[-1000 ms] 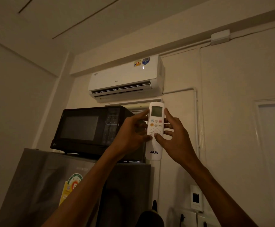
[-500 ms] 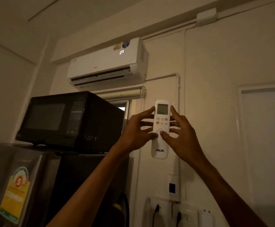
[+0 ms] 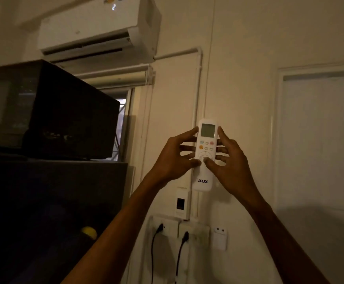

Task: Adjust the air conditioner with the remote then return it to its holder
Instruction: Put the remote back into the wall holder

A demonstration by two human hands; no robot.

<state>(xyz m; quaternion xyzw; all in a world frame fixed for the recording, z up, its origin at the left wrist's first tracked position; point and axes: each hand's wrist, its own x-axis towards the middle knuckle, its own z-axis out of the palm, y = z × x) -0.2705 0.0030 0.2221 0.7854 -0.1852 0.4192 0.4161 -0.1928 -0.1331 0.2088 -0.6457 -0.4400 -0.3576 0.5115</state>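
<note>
You hold the remote (image 3: 205, 154) upright before the wall, well below the air conditioner (image 3: 97, 27). Your left hand (image 3: 173, 158) and right hand (image 3: 228, 160) share the grip, fingers closed along its sides and both thumbs on the round pad. You seem at the adjusting step. Next comes the return: I cannot tell which wall fitting is the holder, perhaps the small white box (image 3: 181, 202) just below.

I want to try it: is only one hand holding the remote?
No, both the left hand and right hand hold the remote.
</note>
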